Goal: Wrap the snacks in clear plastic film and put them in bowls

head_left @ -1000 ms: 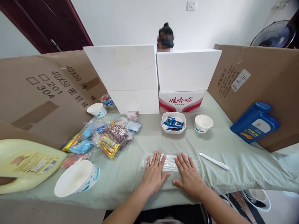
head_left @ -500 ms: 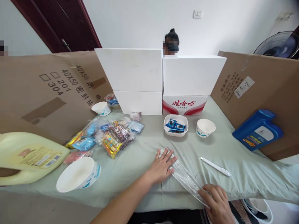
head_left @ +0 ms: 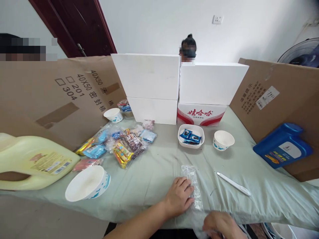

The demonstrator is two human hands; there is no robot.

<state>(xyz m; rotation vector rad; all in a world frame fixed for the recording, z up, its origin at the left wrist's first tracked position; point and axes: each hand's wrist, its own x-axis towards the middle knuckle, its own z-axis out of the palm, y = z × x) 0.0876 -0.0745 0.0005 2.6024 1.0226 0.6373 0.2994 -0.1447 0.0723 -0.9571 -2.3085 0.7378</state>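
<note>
Clear plastic bag [head_left: 192,184] lies flat on the green cloth [head_left: 154,172] at the near table edge, long axis running away from the person, near end hanging over the edge.

Left to right:
- Yellow jug [head_left: 35,161], lying on its side; label too small to read.
- Cardboard panel [head_left: 62,96], printed "40X50", "201", "304", plus Chinese characters.
- Paper bowl [head_left: 87,183], then the snack packets [head_left: 119,146]; their print is unreadable.
- Left hand [head_left: 179,196]: palm down, fingers together, fingertips pressing the bag's left edge. The bag lies directly right of these fingers.
- Red-and-white carton [head_left: 201,114], red Chinese brand characters.
- Right hand [head_left: 220,225]: at the bag's near end, fingers curled; whether they pinch the film cannot be determined. Both hands are at the bag.
- White pen [head_left: 233,183].
- Blue jug [head_left: 284,149], label illegible.
</note>
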